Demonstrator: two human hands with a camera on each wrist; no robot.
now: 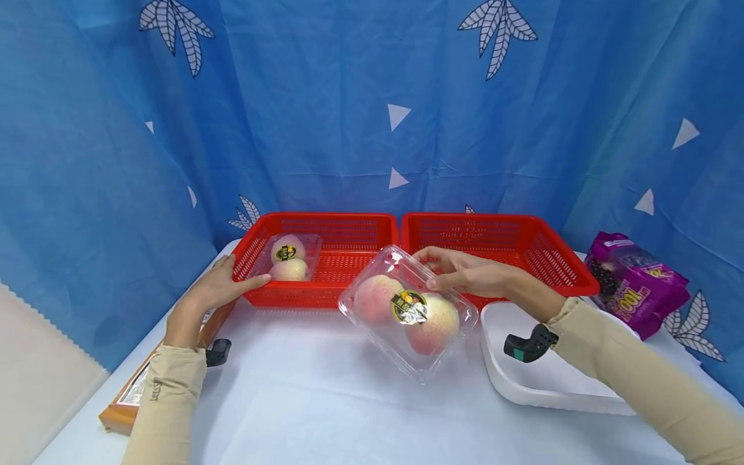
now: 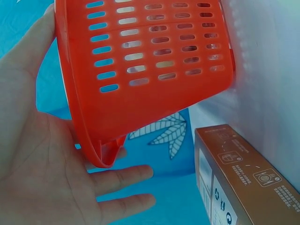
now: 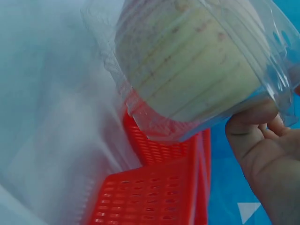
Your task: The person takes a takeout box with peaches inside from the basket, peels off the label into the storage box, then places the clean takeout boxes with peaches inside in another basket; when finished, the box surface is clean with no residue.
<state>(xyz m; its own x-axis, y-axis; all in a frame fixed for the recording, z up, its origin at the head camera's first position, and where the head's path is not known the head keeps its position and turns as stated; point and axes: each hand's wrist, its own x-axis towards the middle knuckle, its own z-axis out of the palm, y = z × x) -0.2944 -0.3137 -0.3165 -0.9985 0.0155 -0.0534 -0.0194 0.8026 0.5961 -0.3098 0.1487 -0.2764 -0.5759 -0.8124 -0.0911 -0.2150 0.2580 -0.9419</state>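
Observation:
My right hand (image 1: 465,274) pinches the edge of a clear plastic clamshell pack (image 1: 395,336), raised and tilted in front of the baskets. Inside sit two pink-and-cream peaches (image 1: 433,323) under a black-and-gold label. From close up, the right wrist view shows one peach (image 3: 187,70) through the plastic, with the thumb at the rim. My left hand (image 1: 217,284) holds the corner of the left red basket (image 2: 154,98), thumb over the rim and fingers along the outside. In that basket lies another clear pack of two peaches (image 1: 289,270), at its left end.
Beside the left basket stands a second red basket (image 1: 558,258). A white tub (image 1: 500,374) sits in front of it, partly behind the right forearm. At far right is a purple bag (image 1: 633,284); a brown box (image 2: 248,173) lies by the left arm.

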